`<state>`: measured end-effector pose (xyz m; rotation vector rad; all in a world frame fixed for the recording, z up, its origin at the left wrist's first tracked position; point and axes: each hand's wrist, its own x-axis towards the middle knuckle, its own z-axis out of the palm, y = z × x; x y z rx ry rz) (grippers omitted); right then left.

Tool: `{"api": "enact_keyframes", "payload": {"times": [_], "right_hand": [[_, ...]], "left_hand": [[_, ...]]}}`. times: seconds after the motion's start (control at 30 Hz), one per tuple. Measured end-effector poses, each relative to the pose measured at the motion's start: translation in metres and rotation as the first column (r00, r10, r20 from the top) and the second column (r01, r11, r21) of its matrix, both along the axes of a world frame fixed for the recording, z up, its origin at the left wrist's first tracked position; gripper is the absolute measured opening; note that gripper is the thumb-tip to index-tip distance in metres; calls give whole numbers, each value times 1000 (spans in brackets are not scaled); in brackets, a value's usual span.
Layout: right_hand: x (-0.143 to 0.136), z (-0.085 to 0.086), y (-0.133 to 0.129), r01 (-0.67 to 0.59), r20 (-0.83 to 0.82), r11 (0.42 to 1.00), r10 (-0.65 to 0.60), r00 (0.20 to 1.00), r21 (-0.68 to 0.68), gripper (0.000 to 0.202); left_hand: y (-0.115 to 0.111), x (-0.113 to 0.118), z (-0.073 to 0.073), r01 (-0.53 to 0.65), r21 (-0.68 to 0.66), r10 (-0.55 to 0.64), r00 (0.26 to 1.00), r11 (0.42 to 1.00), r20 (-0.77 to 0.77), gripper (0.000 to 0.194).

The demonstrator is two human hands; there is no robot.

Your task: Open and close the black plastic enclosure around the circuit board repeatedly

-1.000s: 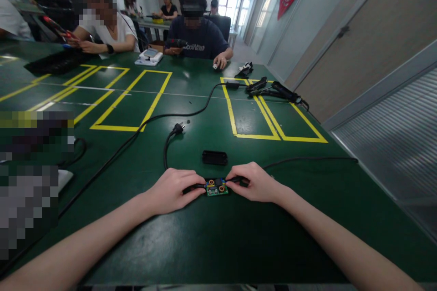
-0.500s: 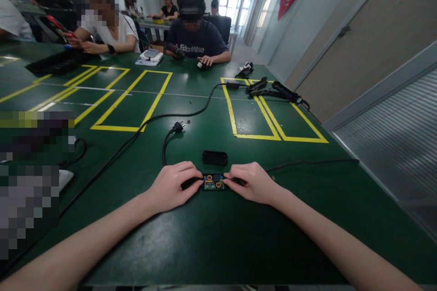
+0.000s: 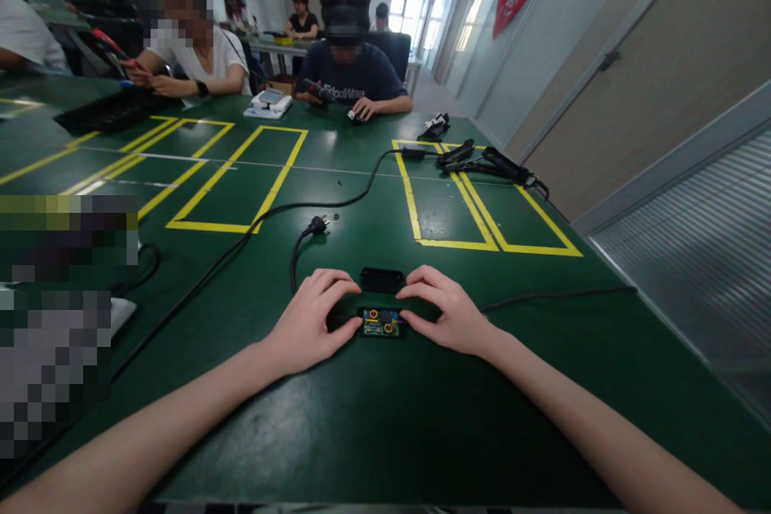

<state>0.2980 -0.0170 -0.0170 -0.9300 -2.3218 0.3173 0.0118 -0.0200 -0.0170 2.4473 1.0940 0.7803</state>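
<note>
A small circuit board point(image 3: 381, 321) with copper-wound coils lies in a black lower case half on the green table. The matching black cover point(image 3: 383, 281) rests just beyond it, its hollow side up. My left hand point(image 3: 316, 315) is at the left side, thumb by the board's left end and fingertips near the cover's left end. Mirroring it, my right hand point(image 3: 444, 309) has its thumb by the board's right end and fingertips near the cover's right end. Both hands have thumb and fingers apart. Whether the fingertips touch the cover, I cannot tell.
A power plug point(image 3: 317, 226) on a black cord lies left of the cover. A long black cable point(image 3: 241, 237) crosses the table to a dark hair-iron-like tool point(image 3: 506, 165). Another cord point(image 3: 560, 291) runs right. Two people sit across the table, near a white device point(image 3: 268, 104).
Both hands have let go at the ends of the board. Their fingers have spread from the thumbs and moved forward to the cover's ends. The view has shifted slightly.
</note>
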Motion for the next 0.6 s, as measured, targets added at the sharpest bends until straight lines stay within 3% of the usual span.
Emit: {"api": "enact_keyframes", "payload": {"times": [0.1, 0.2, 0.3, 0.4, 0.5, 0.6], "right_hand": [[-1, -1, 0, 117, 95, 990, -124, 988, 76, 46], [-2, -6, 1, 157, 188, 985, -169, 967, 76, 64], [-4, -9, 1, 82, 200, 996, -86, 976, 29, 48], [-6, -9, 1, 28, 92, 1000, -27, 995, -8, 28], [-8, -7, 0, 6, -52, 999, -8, 999, -38, 14], [-9, -5, -2, -48, -158, 997, 37, 987, -63, 14]], "left_hand": [[2, -3, -8, -64, 11, 65, 994, 998, -87, 54], [3, -4, -16, -82, 22, 84, 976, 996, -202, 58], [3, -4, -17, -81, 14, 82, 968, 997, -236, 60], [4, -2, -12, -28, -17, 24, 979, 999, -204, 54], [3, -1, -5, 73, -40, -76, 994, 997, -83, 31], [-1, 1, 0, 139, -29, -137, 988, 990, 64, 13]]}}
